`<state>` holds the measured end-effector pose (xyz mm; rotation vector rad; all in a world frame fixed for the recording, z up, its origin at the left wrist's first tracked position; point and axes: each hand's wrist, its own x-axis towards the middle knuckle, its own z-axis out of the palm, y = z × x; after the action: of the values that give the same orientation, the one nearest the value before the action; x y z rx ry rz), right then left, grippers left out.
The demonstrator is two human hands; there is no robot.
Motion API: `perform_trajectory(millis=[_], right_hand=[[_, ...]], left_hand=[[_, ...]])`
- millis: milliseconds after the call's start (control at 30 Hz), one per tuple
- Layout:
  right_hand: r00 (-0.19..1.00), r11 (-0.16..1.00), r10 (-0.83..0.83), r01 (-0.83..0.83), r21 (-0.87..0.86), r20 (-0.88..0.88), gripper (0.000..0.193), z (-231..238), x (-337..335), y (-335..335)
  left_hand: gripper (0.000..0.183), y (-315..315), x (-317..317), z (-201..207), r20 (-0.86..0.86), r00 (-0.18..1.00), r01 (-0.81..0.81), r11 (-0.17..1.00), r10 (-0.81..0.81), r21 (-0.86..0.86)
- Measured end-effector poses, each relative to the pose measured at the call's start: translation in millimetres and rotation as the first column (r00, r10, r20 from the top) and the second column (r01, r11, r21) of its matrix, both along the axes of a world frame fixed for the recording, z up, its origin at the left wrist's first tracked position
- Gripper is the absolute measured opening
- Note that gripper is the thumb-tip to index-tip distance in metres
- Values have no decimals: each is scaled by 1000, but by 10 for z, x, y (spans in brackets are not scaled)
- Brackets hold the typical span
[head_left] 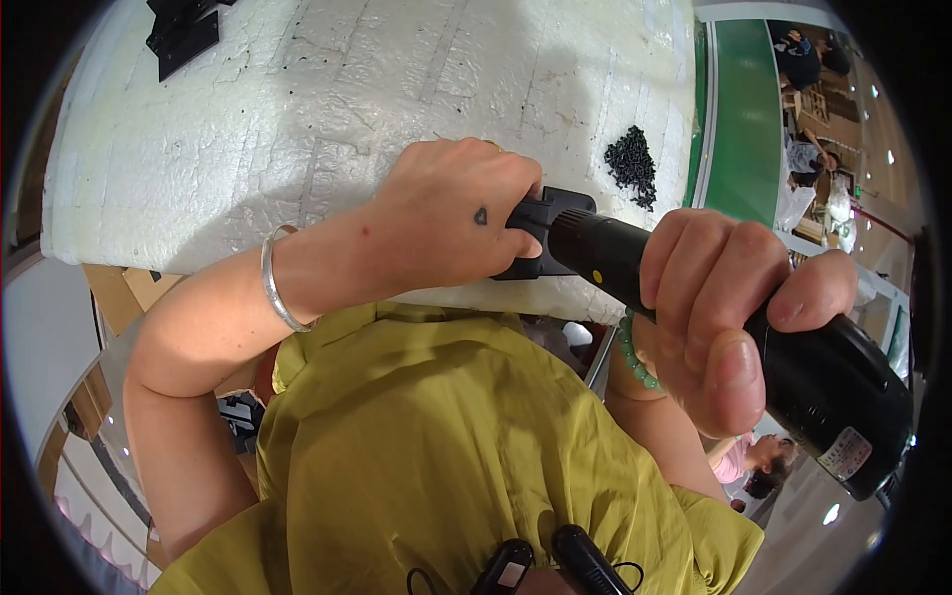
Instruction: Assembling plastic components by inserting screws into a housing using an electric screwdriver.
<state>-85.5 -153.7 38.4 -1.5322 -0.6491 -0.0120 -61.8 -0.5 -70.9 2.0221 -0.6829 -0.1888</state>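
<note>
My right hand [719,297] is wrapped round a black electric screwdriver [843,397], which lies slanted across the right side of the view. The screwdriver's front end meets a black plastic part [569,201] near the table's front edge. My left hand [451,203] grips that part from the left, thumb on the near side and fingers over the far side. The screwdriver's nose hides the exact point of contact, so its bit cannot be seen. To the right, beyond the part, a small heap of black screws [632,164] lies on the table.
The table [397,74] is covered in wrinkled whitish plastic wrap. Flat black pieces [185,42] lie at its far left. A cardboard box [114,297] shows below the left edge. Beyond a green panel [744,119] at right, other people sit in the background.
</note>
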Motion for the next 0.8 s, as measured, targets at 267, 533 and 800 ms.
perform_trajectory(millis=[267, 533, 800], right_hand=[[999, 998, 54, -54, -40, -2, 27, 17, 48, 35], [997, 993, 83, -83, -82, -5, 25, 44, 63, 35], [994, 989, 105, -104, -107, 3, 25, 20, 98, 13]], left_hand=[[28, 40, 31, 88, -168, 983, 91, 991, -73, 102], [30, 49, 42, 112, -183, 979, 114, 985, -89, 132], [28, 39, 44, 91, -162, 983, 105, 983, -81, 148]])
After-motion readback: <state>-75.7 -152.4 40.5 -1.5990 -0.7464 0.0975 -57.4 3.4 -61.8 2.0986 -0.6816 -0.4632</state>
